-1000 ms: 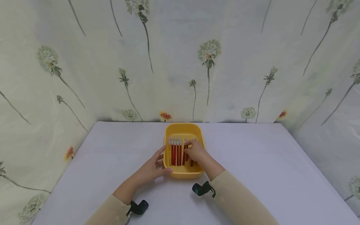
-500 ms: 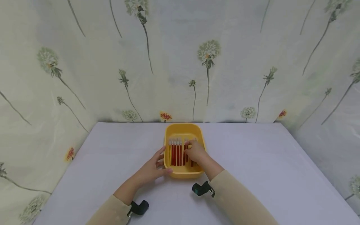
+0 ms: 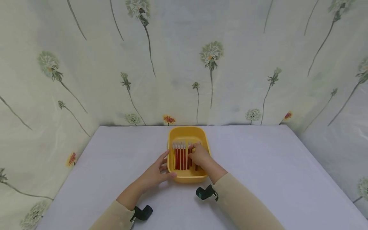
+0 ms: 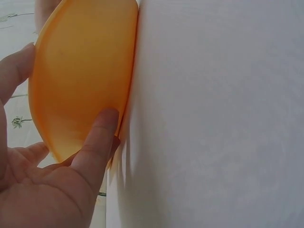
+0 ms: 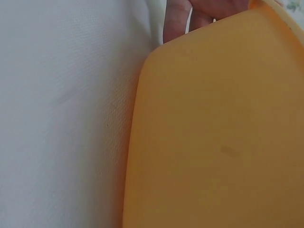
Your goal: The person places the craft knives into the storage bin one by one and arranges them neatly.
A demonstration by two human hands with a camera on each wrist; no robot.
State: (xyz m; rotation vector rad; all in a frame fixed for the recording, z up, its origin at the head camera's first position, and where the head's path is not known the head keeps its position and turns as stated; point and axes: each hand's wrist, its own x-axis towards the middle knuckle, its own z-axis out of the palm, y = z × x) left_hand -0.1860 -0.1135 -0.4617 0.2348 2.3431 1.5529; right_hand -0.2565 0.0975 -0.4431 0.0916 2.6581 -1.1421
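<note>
A yellow plastic tray sits on the table, with slim red pen-like sticks lying side by side in it. Their upper ends are whitish. One thin yellow stick lies at the left of the row. My left hand rests against the tray's near left corner, fingers extended along the side and thumb on the front; the left wrist view shows the thumb on the outer wall. Inside the tray, my right hand pinches a red stick right of the row. That hand partly hides the sticks under it.
The white tabletop extends around the tray. A dandelion-patterned cloth hangs behind it. Dark wrist cameras sit by both sleeves. In the right wrist view the tray's outer wall fills much of the frame.
The scene shifts very slightly with the head camera. Both hands keep their places at the tray, and the sticks show no visible movement.
</note>
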